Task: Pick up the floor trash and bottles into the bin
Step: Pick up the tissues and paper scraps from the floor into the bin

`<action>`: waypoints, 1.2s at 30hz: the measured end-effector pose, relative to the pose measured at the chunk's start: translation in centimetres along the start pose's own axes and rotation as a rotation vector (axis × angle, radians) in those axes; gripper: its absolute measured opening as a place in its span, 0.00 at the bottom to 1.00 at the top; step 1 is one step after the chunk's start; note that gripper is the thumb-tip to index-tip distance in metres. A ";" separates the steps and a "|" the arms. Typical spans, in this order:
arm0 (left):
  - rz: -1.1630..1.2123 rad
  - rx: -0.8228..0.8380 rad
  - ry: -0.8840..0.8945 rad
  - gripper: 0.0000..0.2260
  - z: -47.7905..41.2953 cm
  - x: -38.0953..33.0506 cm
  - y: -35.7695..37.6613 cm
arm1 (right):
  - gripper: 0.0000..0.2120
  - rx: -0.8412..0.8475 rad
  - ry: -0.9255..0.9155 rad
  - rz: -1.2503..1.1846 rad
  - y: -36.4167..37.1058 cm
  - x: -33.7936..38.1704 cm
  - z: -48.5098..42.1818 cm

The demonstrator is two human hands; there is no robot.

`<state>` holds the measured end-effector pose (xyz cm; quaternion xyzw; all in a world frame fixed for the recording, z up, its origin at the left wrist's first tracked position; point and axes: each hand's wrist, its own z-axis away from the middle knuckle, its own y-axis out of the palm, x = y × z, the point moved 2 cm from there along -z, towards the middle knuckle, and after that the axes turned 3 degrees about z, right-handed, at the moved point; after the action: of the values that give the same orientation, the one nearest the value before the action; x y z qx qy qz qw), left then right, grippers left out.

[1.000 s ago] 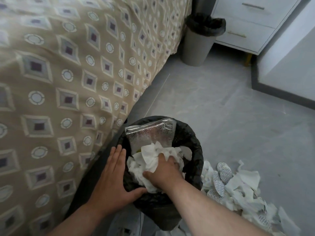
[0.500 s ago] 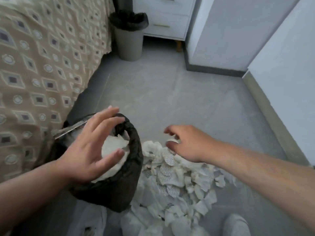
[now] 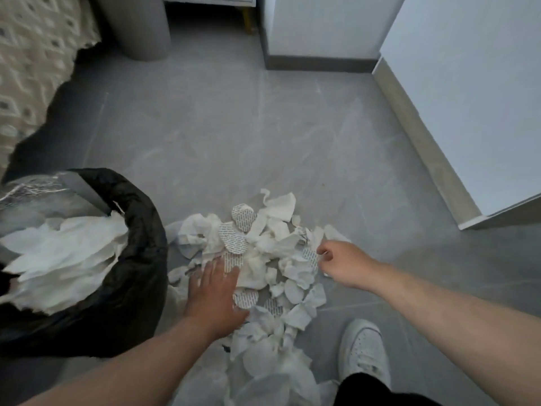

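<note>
**Gathering the scraps from both sides**

The left hand (image 3: 215,291) lies flat on the near-left part of the paper scraps (image 3: 263,250), fingers straight and close together. The right hand (image 3: 341,263) curls its fingers at the pile's right edge; whether they pinch a piece cannot be told. The pile sits on the floor just beside the black-lined bin (image 3: 140,235), which looks well filled. Sweeping both hands inward and squeezing one tight bundle before lifting should limit dropped bits.

bare grey tiled floor (image 3: 234,142) lies open beyond the heap of torn white paper scraps (image 3: 263,250). a black-bagged bin (image 3: 140,259), overfull with white paper, crowds the heap's left edge; a white sneaker (image 3: 363,350) stands at its lower right, a white wall (image 3: 468,98) further right.
</note>
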<state>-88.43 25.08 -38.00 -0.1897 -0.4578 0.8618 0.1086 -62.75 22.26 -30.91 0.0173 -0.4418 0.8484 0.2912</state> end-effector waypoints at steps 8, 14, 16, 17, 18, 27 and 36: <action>0.003 0.100 -0.045 0.42 0.3 2.2 4.9 | 0.21 0.082 0.033 0.082 5.1 -2.3 -1.9; 0.111 -0.044 -0.018 0.26 -0.6 3.6 4.9 | 0.24 -0.016 0.041 0.129 5.9 -1.7 -3.0; 0.174 -0.124 0.023 0.18 -0.7 4.0 5.0 | 0.29 -0.056 0.032 0.126 6.4 -1.2 -3.6; 0.195 -0.162 0.051 0.15 -0.7 4.2 5.1 | 0.34 -0.059 0.032 0.110 6.7 -0.9 -3.9; 0.213 -0.193 0.078 0.12 -0.7 4.3 5.2 | 0.38 -0.044 0.043 0.089 7.0 -0.6 -4.3; 0.361 -0.199 0.154 0.10 -1.2 4.6 4.8 | 0.22 -0.039 0.108 0.092 10.4 0.5 -6.1; 0.443 -0.229 0.139 0.08 -1.1 3.6 2.2 | 0.10 -0.080 0.005 -0.048 9.2 0.4 -4.8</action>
<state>-91.30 25.93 -41.23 -0.3551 -0.4912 0.7919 -0.0739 -66.70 22.08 -40.49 0.0143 -0.4741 0.8228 0.3132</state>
